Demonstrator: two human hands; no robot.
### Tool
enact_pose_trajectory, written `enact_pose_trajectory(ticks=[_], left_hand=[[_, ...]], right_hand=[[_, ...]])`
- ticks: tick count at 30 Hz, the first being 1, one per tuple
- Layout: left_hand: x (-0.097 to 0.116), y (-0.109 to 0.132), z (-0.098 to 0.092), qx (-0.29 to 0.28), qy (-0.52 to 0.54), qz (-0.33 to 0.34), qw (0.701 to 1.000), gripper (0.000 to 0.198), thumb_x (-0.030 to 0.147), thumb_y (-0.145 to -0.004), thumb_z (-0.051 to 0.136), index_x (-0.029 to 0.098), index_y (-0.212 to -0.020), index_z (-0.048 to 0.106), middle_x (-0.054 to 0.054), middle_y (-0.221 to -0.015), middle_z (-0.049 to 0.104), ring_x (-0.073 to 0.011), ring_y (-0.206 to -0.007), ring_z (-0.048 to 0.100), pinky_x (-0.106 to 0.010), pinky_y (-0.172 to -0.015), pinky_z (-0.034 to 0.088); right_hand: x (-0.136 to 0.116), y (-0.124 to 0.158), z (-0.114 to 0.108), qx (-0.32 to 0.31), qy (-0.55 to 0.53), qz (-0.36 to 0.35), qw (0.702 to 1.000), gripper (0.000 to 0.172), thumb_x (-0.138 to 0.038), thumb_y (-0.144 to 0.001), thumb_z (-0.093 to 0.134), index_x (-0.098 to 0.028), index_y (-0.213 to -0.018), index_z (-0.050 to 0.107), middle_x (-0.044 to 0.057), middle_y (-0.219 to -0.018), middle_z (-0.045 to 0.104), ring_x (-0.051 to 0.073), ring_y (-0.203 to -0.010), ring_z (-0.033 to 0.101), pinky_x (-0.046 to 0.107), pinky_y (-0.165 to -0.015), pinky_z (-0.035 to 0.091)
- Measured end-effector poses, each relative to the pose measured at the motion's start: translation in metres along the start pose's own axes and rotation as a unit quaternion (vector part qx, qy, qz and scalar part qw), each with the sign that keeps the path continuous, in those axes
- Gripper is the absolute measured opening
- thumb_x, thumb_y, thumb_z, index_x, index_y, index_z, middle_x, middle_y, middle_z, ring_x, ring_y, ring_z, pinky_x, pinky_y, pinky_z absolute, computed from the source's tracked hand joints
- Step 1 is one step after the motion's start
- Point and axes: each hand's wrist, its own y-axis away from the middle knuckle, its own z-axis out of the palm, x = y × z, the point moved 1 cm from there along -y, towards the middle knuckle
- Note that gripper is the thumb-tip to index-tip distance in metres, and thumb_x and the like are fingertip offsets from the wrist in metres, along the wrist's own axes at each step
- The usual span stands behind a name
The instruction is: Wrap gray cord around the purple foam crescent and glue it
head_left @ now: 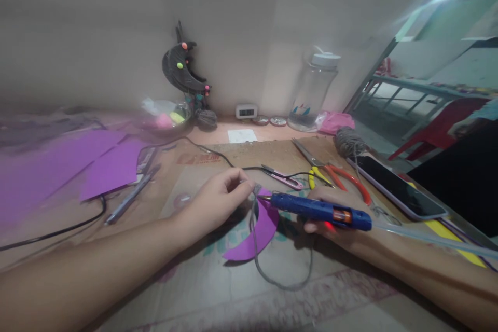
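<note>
My left hand [223,193] pinches the upper tip of a purple paper crescent [264,225]. Grey yarn [280,287] is wound at that tip, and its loose length hangs over the crescent and loops on the cardboard. In my right hand [327,218] is a blue hot glue gun [307,206], with a clear glue stick [428,239] sticking out of its back. The gun's nozzle points left and is at the crescent's upper part, close to my left fingertips; whether it touches cannot be made out. A red light glows under the gun.
Beyond my hands lie a pink cutter [282,177], orange-handled scissors [334,171], a black cord [221,153] and a phone [400,187]. Purple sheets [109,166] and a pen [132,197] are on the left. A water bottle [313,91] and a dark crescent ornament [177,70] are at the wall.
</note>
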Motion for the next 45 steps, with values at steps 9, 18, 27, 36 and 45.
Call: enact_pose_trajectory(ticks=[9,18,27,36,45], left_hand=[[0.001,0.001,-0.001,-0.003,-0.023,0.002,1.0,0.025,0.034,-0.089,0.051,0.019,-0.071,0.046,0.005,-0.062,0.047,-0.0094,-0.056,0.043,-0.022,-0.054,0.033],[0.0,0.001,-0.002,-0.008,-0.032,0.013,0.999,0.023,0.033,-0.088,0.051,0.019,-0.07,0.047,0.005,-0.062,0.048,-0.01,-0.057,0.045,-0.023,-0.055,0.033],[0.001,0.001,-0.001,-0.006,-0.039,0.004,0.999,0.024,0.036,-0.088,0.052,0.019,-0.071,0.048,0.005,-0.062,0.05,-0.0093,-0.055,0.045,-0.022,-0.052,0.033],[0.002,0.002,0.0,-0.009,-0.018,-0.01,1.0,0.024,0.034,-0.088,0.052,0.019,-0.071,0.046,0.006,-0.061,0.048,-0.0081,-0.054,0.043,-0.021,-0.052,0.033],[0.002,0.002,-0.001,-0.009,-0.02,-0.017,1.0,0.025,0.036,-0.088,0.052,0.019,-0.072,0.046,0.006,-0.06,0.05,-0.0077,-0.052,0.044,-0.02,-0.049,0.033]], right_hand=[[-0.001,0.001,-0.001,-0.021,0.011,0.01,1.0,0.021,-0.041,-0.074,0.073,-0.023,-0.073,0.061,0.001,-0.067,0.065,0.018,-0.06,0.06,0.03,-0.056,0.046],[-0.004,0.0,-0.002,-0.008,0.03,-0.005,1.0,0.032,-0.05,-0.078,0.069,-0.02,-0.07,0.062,0.002,-0.064,0.063,0.016,-0.058,0.057,0.028,-0.055,0.042],[-0.006,-0.003,-0.002,-0.017,0.047,0.005,0.999,0.032,-0.054,-0.078,0.067,-0.023,-0.07,0.061,0.0,-0.063,0.063,0.017,-0.057,0.059,0.031,-0.053,0.044],[-0.009,-0.001,-0.003,-0.005,0.047,0.012,0.999,0.029,-0.05,-0.078,0.069,-0.025,-0.069,0.06,-0.001,-0.062,0.062,0.017,-0.057,0.058,0.03,-0.052,0.041],[-0.005,0.0,-0.004,-0.01,0.06,0.015,0.998,0.022,-0.045,-0.078,0.069,-0.026,-0.071,0.06,-0.002,-0.064,0.063,0.017,-0.058,0.059,0.031,-0.054,0.044]])
